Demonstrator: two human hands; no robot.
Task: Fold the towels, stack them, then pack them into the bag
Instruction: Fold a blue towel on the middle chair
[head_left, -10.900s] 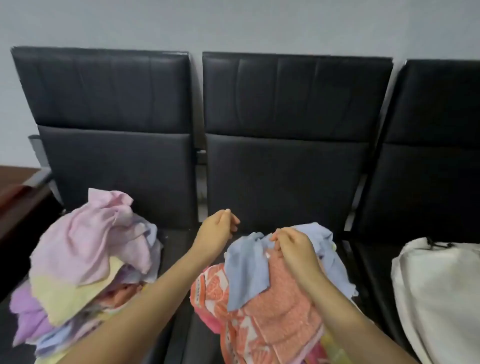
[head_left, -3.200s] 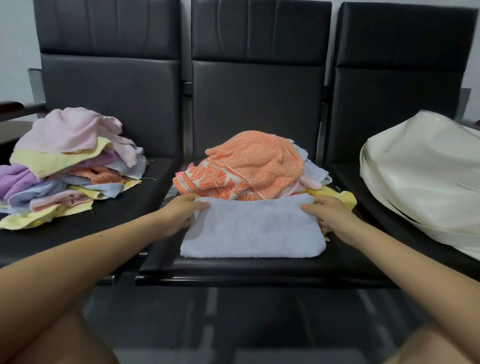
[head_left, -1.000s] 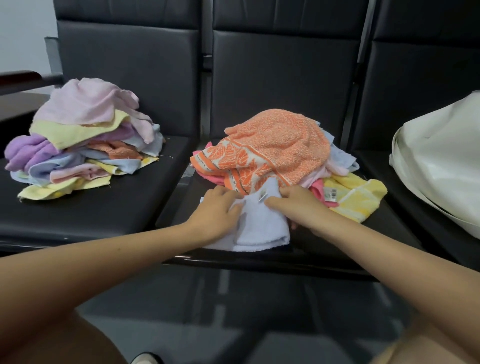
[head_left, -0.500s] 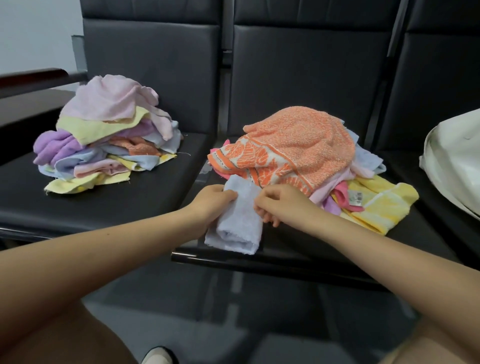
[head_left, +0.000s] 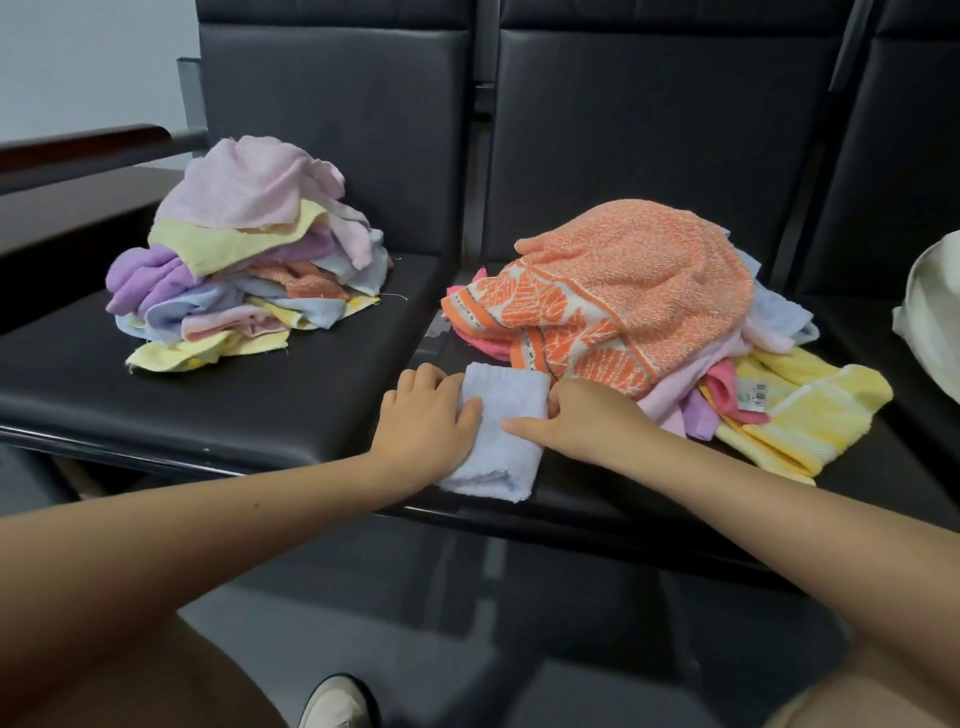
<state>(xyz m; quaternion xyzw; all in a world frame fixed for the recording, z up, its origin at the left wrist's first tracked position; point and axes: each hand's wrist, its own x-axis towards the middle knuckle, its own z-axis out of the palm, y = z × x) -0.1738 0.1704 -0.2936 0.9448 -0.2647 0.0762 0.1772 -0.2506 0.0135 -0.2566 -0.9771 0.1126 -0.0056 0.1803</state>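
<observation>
between both hands, folded blue towel

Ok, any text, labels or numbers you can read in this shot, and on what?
Only one printed item shows: a white tag with a barcode and a green mark, lying on the pink towel beside the yellow towel. Its print is too small and blurred to read.
No other text is visible.
</observation>
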